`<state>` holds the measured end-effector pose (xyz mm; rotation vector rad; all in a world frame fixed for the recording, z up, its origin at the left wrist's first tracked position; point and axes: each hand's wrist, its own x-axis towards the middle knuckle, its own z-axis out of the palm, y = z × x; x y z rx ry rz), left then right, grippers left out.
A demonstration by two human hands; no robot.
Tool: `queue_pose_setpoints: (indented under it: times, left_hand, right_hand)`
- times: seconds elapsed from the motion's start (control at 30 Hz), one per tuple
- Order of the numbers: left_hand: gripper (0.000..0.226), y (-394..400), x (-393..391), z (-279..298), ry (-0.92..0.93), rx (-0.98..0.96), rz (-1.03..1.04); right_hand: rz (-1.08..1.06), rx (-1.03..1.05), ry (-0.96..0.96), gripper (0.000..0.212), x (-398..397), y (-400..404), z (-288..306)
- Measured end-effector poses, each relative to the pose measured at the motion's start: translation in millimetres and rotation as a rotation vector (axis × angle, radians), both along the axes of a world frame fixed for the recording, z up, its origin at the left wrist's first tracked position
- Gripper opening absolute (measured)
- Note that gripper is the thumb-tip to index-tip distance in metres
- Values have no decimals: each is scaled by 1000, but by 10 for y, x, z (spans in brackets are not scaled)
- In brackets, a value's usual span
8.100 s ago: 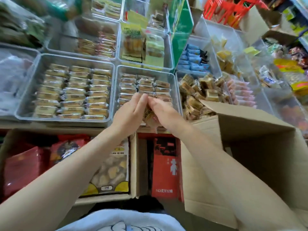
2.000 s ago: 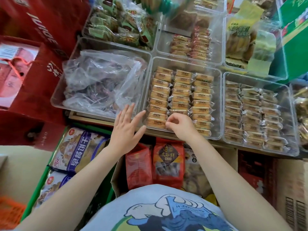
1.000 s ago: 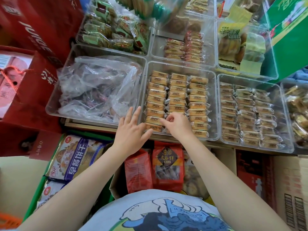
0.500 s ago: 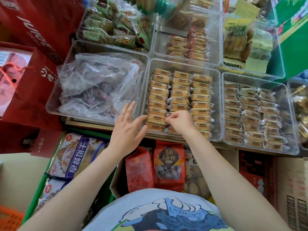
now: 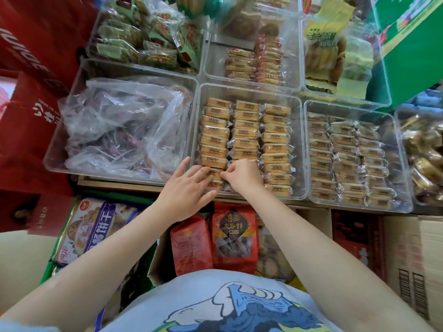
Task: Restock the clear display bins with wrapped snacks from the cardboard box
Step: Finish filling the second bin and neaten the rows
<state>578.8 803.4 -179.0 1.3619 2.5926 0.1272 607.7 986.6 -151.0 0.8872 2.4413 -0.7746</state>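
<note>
Middle bin (image 5: 298,144): snack packs (image 5: 244,133) inside, in three rows.
Left of it: bin (image 5: 72,130) with plastic bags (image 5: 124,123).
Right of it: bin (image 5: 398,164) with more packs.
Front edge: both hands, left hand (image 5: 187,190) beside right hand (image 5: 242,176).
Below shelf: carton (image 5: 158,259) with bagged snacks (image 5: 233,236).

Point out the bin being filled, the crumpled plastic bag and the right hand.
Middle clear bin (image 5: 298,144), head view: bare right wall.
Crumpled plastic bag (image 5: 124,125), head view: middle of the film.
Right hand (image 5: 243,174), head view: back of the hand.

I stood in a snack shop: clear display bins (image 5: 300,149) at twelve o'clock held rowed wrapped snacks (image 5: 244,133).
</note>
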Motion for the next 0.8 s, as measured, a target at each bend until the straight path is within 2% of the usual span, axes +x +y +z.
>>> queue_pose_setpoints:
  times: [0.07, 0.2, 0.33, 0.4, 0.53, 0.63, 0.8]
  left_hand:
    - [69, -19, -4, -5, 6, 11, -17]
    - [63, -3, -43, 64, -39, 96, 1]
    - [53, 72, -147, 140, 15, 170, 97]
    - [43, 103, -252, 154, 49, 169, 130]
    - [33, 111, -339, 109, 64, 140, 103]
    - [34, 69, -305, 109, 89, 204, 104]
    - [42, -20, -205, 149, 89, 273, 151]
  right_hand:
    - [79, 109, 33, 21, 12, -20, 29]
    - [94, 150, 290, 19, 1, 8, 58]
    - [193, 255, 105, 27, -72, 14, 60]
    - [199, 260, 74, 25, -104, 21, 39]
    - [72, 2, 112, 15, -117, 111, -23]
    - [-92, -186, 206, 10, -92, 204, -15]
    - [-233, -324, 237, 6, -78, 215, -13]
